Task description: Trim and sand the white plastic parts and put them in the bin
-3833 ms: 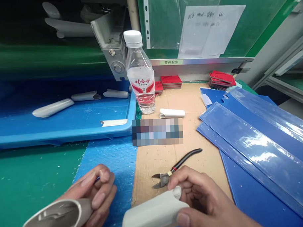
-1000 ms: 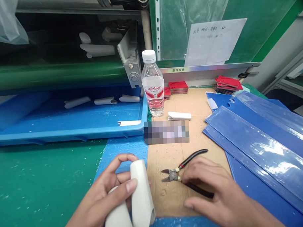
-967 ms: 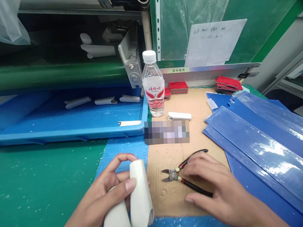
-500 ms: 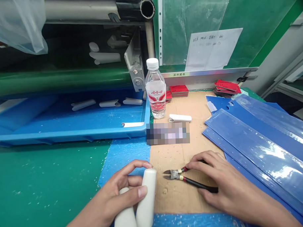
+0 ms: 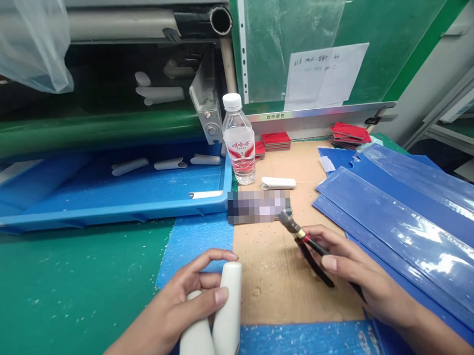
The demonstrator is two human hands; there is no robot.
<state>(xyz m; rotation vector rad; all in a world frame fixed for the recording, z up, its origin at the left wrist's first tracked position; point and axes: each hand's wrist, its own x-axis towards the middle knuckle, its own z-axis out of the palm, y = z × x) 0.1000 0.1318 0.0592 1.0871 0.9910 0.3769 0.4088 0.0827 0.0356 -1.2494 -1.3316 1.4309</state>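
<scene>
My left hand is closed around two smooth white plastic tube-like parts. One white part leans upright with its rounded end by my index fingertip; the other white part lies beside it, partly under my thumb. In my right hand is a pair of side cutters with black and red handles, raised over the cardboard sheet. Their jaws point up and left, near a blurred-out flat object. A similar white part lies behind that object on the cardboard.
A blue tray with several white parts stands at left, below a green conveyor roller. A water bottle stands at the cardboard's back corner. Red card stacks sit behind it, and blue plastic sleeves cover the right side.
My right hand has lifted the side cutters off the cardboard and turned them, jaws now up and away. My left hand keeps its hold on the white parts. The view has shifted slightly.
</scene>
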